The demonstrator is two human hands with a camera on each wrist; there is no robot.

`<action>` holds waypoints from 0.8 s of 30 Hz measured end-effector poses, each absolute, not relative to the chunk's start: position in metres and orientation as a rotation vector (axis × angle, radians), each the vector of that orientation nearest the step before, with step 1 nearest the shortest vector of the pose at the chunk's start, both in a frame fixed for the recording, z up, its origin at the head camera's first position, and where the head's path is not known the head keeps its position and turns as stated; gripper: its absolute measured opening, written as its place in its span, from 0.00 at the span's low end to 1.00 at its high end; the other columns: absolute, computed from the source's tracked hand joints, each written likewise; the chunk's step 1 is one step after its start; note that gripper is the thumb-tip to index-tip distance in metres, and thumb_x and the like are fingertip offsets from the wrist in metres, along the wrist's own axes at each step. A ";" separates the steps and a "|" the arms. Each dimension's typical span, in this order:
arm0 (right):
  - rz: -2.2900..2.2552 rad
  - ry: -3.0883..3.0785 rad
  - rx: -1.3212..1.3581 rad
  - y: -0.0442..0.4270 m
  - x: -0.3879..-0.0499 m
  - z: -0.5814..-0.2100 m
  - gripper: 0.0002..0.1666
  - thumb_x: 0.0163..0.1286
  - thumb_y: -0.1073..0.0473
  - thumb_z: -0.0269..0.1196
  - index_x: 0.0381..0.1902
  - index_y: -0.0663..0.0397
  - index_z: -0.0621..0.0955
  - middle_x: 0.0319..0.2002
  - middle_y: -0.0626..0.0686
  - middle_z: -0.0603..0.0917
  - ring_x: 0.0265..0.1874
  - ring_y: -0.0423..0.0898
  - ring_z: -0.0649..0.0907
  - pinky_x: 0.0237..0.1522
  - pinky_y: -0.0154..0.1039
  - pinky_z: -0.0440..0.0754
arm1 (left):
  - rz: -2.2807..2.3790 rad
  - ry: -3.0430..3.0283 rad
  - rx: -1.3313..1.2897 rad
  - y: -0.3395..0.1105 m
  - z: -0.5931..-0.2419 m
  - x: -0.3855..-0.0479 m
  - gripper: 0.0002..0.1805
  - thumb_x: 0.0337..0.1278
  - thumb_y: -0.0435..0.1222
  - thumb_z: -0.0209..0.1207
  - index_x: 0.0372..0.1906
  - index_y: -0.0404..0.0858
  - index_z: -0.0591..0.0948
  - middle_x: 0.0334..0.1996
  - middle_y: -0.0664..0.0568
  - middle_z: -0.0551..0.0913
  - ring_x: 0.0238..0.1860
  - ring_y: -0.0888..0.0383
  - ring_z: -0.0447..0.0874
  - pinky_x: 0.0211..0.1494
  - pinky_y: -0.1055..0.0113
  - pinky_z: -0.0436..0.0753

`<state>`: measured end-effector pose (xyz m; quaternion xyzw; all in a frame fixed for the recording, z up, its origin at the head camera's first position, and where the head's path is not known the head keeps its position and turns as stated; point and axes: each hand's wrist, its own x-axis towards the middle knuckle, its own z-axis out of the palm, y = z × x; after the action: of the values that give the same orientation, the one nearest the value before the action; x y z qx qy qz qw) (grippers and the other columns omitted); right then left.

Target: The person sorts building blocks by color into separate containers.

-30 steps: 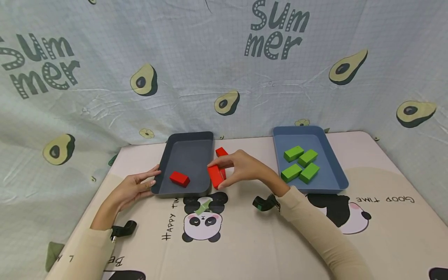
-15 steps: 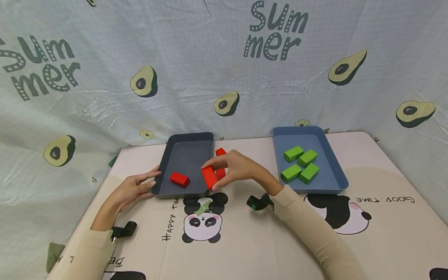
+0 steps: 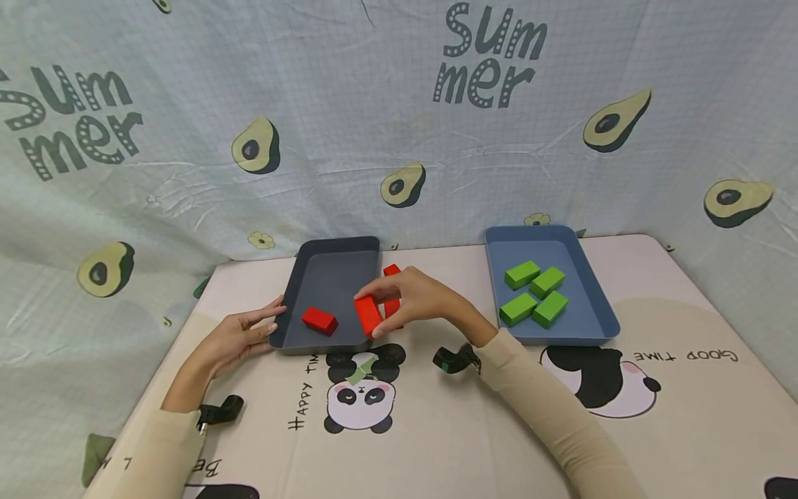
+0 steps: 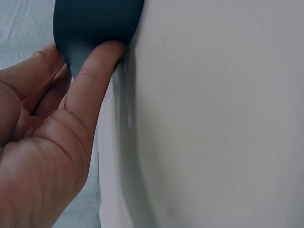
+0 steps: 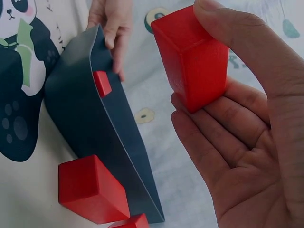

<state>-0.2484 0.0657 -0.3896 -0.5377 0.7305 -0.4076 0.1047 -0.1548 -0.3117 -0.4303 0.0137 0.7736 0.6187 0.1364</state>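
My right hand pinches a red block between thumb and fingers, over the right rim of a dark grey tray. The held block is tilted and fills the upper part of the right wrist view. My left hand holds the tray's left edge near its front corner; in the left wrist view one finger presses on the wall. One red block lies inside the tray. Beside its right wall are more red blocks, partly hidden by my right hand in the head view.
A blue tray stands farther right, with several green blocks in it. A pale patterned cloth covers the table. Behind the trays hangs a sheet printed with avocados.
My right hand has moved left with the red block, from beside the dark grey tray to over its right rim. The left hand has stayed at the tray's edge.
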 end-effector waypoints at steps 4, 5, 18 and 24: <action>-1.204 2.154 -1.582 0.065 -0.251 -0.390 0.35 0.54 0.53 0.81 0.60 0.51 0.84 0.52 0.48 0.88 0.49 0.39 0.87 0.56 0.52 0.84 | 1.786 2.244 0.042 -0.311 -0.429 -0.156 0.33 0.74 0.30 0.56 0.78 0.33 0.60 0.83 0.50 0.42 0.76 0.57 0.58 0.59 0.62 0.83; -1.201 2.159 -1.581 0.065 -0.251 -0.390 0.35 0.54 0.52 0.80 0.60 0.51 0.84 0.52 0.48 0.88 0.49 0.39 0.87 0.55 0.52 0.84 | 1.783 2.249 0.042 -0.311 -0.429 -0.157 0.33 0.74 0.31 0.56 0.78 0.33 0.60 0.83 0.50 0.42 0.75 0.59 0.60 0.59 0.62 0.83; -1.193 2.180 -1.529 0.061 -0.254 -0.388 0.35 0.55 0.51 0.80 0.61 0.49 0.83 0.52 0.48 0.88 0.51 0.39 0.87 0.58 0.51 0.83 | 1.689 2.376 0.103 -0.309 -0.423 -0.156 0.32 0.70 0.30 0.61 0.75 0.30 0.66 0.82 0.44 0.47 0.58 0.73 0.77 0.52 0.63 0.87; -1.198 2.159 -1.544 0.055 -0.257 -0.384 0.35 0.56 0.53 0.80 0.61 0.51 0.83 0.53 0.49 0.87 0.52 0.40 0.86 0.59 0.49 0.83 | 1.670 2.416 0.158 -0.309 -0.417 -0.154 0.28 0.69 0.26 0.60 0.71 0.24 0.69 0.81 0.40 0.50 0.58 0.68 0.80 0.51 0.62 0.87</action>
<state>-0.2569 0.0553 -0.3840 -0.5266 0.7366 -0.4087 0.1144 -0.1541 -0.3085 -0.4169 0.0536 0.8173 0.5649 0.0999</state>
